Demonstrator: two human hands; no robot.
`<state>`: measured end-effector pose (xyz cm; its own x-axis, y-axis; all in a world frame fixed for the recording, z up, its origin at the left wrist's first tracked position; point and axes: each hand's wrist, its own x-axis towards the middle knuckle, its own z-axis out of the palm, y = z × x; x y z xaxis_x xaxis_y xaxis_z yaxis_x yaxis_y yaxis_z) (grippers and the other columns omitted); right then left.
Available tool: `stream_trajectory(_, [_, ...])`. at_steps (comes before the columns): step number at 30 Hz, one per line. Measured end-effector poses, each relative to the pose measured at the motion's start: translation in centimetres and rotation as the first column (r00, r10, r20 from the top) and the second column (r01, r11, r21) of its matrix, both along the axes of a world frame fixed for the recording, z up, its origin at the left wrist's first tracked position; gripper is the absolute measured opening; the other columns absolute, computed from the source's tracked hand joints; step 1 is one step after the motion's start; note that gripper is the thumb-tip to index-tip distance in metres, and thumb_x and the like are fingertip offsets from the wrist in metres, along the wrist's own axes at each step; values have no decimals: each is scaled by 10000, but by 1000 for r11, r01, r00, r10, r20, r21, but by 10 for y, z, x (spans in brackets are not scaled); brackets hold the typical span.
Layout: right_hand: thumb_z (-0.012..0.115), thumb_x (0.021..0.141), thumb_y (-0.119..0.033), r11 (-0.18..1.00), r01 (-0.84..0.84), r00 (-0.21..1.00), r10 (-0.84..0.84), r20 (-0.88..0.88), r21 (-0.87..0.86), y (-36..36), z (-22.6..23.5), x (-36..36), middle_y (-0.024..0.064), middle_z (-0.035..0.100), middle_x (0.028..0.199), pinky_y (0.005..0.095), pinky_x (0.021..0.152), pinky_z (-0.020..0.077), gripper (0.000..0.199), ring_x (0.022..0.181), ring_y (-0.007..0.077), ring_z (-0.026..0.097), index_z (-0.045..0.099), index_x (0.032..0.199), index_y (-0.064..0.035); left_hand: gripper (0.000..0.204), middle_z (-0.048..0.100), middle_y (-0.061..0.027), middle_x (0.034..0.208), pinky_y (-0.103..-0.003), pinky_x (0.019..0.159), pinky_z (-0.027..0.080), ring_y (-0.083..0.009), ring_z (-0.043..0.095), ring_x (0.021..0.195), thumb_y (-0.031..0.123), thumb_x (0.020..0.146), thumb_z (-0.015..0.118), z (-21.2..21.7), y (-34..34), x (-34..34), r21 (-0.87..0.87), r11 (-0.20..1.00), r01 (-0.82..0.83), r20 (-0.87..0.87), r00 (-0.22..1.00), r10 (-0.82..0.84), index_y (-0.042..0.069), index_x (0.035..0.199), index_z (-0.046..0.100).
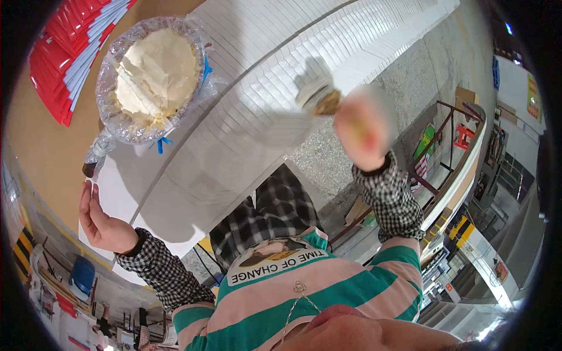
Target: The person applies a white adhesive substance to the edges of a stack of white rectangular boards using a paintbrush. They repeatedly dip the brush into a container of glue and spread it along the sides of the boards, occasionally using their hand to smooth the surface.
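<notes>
A round bowl wrapped in clear plastic (106, 93) holds thick cream-coloured paste (161, 76). From its lower left a plastic-wrapped handle (99, 151) sticks out, ending in a dark tip. My left hand (110, 229) is open, fingers stretched toward that tip; whether they touch it I cannot tell. Out over the fanned sheets, my right hand (364, 130), smeared by motion, grips what looks like a brush (319, 96) with pale bristles and a tan base. White paper sheets (246, 64) lie overlapped in a long fan across the table, their edges forming close-set lines.
Red-and-white folded paper pieces (73, 50) are stacked in a fan at the far left, on a brown board (50, 149). Blue ties (162, 144) hang at the bowl's wrap. To the right stands a metal-framed rack (448, 146) with a red stool (464, 136) near it.
</notes>
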<state>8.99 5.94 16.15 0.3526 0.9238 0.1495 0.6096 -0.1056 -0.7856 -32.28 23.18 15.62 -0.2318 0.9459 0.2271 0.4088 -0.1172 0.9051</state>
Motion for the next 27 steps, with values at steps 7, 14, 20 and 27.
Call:
stream_trajectory(7, [604, 810, 10, 979, 203, 962, -198, -188, 11, 24, 8, -19, 111, 612, 802, 291, 601, 503, 45, 684, 166, 604, 565, 830, 5, 255, 628, -217, 1098, -393, 933, 523, -286, 616, 1030, -17, 917, 423, 1, 0, 0, 2, 1000, -5, 13, 1000, 5, -144, 1040, 607])
stream_trajectory(14, [610, 857, -27, 887, 462, 830, -443, -339, -28, 43, 8, -31, 65, 596, 746, 280, 608, 497, 35, 687, 145, 589, 598, 850, 5, 251, 634, -219, 1081, -389, 927, 524, -282, 617, 1027, -27, 911, 425, -2, -1, -8, -1, 999, -35, -14, 999, 35, -143, 1035, 610])
stream_trajectory(20, [540, 883, -11, 989, -135, 960, 147, -239, 64, 5, 5, -69, 116, 600, 833, 290, 641, 504, 33, 710, 164, 614, 549, 858, 8, 245, 638, -215, 1078, -374, 927, 521, -280, 616, 1021, -28, 907, 440, 7, 4, 20, 13, 1000, 21, 32, 999, -21, -142, 1037, 614])
stream_trajectory(27, [607, 833, -16, 975, 86, 971, -35, -238, 205, 11, -12, 23, 92, 585, 813, 285, 604, 506, 65, 692, 139, 602, 549, 841, 13, 288, 606, -217, 1157, -376, 935, 508, -291, 605, 1055, -7, 920, 443, 28, -1, 52, 1, 999, 50, -49, 998, -50, -142, 1151, 550])
